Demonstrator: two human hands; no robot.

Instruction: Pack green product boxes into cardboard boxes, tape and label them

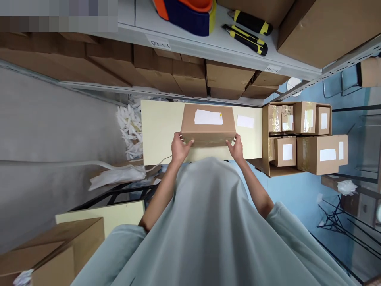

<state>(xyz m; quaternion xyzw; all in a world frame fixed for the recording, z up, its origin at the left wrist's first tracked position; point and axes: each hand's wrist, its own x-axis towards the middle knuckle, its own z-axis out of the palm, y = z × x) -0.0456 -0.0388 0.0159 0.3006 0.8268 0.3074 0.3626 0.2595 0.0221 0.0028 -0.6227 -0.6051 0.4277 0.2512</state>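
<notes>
A closed brown cardboard box [208, 129] is at the middle of a pale yellow tabletop [160, 131]. White paper labels [208, 117] lie on its top, with a small yellow mark at their right end. My left hand [180, 149] grips the box's near left corner, thumb on the front side. At the near right corner, my right hand [236, 148] holds the box the same way. Clear tape shows faintly along the side facing me. To the right of the box, a white paper slip [245, 121] lies on the table.
A large open carton [266, 153] of labelled boxes stands right of the table. Above the table, a metal shelf [184, 41] holds cutters [247, 39], an orange and blue tape dispenser [190, 18] and cartons. Paper scraps [131, 129] are piled at left; another carton [59, 250] is at lower left.
</notes>
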